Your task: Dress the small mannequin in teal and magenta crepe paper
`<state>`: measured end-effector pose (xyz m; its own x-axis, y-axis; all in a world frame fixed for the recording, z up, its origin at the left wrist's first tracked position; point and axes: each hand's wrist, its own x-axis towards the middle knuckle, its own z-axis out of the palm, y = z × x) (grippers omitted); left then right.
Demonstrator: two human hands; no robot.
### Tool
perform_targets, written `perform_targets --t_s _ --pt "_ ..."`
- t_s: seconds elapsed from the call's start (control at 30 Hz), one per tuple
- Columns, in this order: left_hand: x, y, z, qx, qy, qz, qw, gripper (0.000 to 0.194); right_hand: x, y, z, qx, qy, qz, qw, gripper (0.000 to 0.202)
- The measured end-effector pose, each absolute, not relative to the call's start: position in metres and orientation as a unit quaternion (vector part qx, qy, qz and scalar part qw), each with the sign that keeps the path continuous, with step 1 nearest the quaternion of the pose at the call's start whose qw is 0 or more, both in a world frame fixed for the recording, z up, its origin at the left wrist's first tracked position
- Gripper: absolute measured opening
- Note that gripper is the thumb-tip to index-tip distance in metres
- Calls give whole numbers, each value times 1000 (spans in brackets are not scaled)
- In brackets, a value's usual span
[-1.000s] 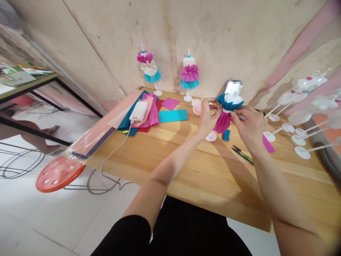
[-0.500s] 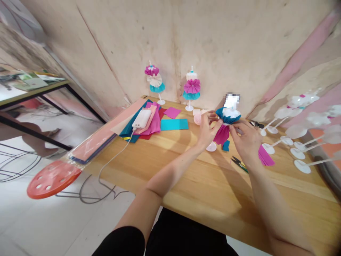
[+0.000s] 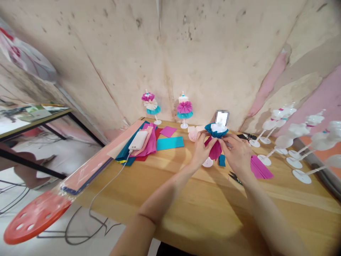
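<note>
A small white dress form (image 3: 218, 128) stands upright in front of me, its round base (image 3: 208, 163) on the table. A teal paper ruffle (image 3: 217, 133) circles its upper part, and a magenta paper skirt (image 3: 214, 152) hangs under that. My left hand (image 3: 201, 151) pinches the gathered paper from the left. From the right, my right hand (image 3: 236, 153) has its thumb and fingertips closed on the same gather, close to the left thumb. Between the hands' shadows lie a small teal paper piece (image 3: 222, 161) and dark thread snips (image 3: 234, 177).
Two dressed forms (image 3: 151, 105) stand by the wall. Further left, a white power bank (image 3: 137, 140) with a cable sits on stacked coloured paper (image 3: 150, 144). Several white forms (image 3: 283, 142) lean at the right, near magenta strips (image 3: 260, 168). A red stool (image 3: 37, 215) stands left.
The view has tilted up, so the things on the table appear lower. Both hands still grip the gathered paper, with the thumbs now lower on it, at the top of the magenta skirt.
</note>
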<state>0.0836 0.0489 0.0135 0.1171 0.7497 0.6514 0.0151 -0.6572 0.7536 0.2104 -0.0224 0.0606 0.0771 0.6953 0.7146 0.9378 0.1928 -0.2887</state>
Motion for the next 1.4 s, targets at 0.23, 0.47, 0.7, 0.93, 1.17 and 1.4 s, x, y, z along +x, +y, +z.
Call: perform_targets --t_s 0.23,0.47,0.7,0.93,1.17,1.4 --pt "75 62 23 716 238 511 412 39 217 -34 76 -595 -690 -159 381 23" --pt "65 56 34 678 223 493 497 38 224 -40 79 -592 -716 -100 356 27" --pt "67 47 34 648 234 478 545 39 220 -45 79 -661 -669 -93 326 29" --pt "68 49 30 626 245 482 562 38 229 -43 78 -675 -652 -67 338 22" --pt "67 54 25 598 243 483 592 30 226 -53 83 -649 -671 -66 353 24" --pt "68 60 17 502 222 453 702 28 227 -49 77 -669 -667 -76 320 18"
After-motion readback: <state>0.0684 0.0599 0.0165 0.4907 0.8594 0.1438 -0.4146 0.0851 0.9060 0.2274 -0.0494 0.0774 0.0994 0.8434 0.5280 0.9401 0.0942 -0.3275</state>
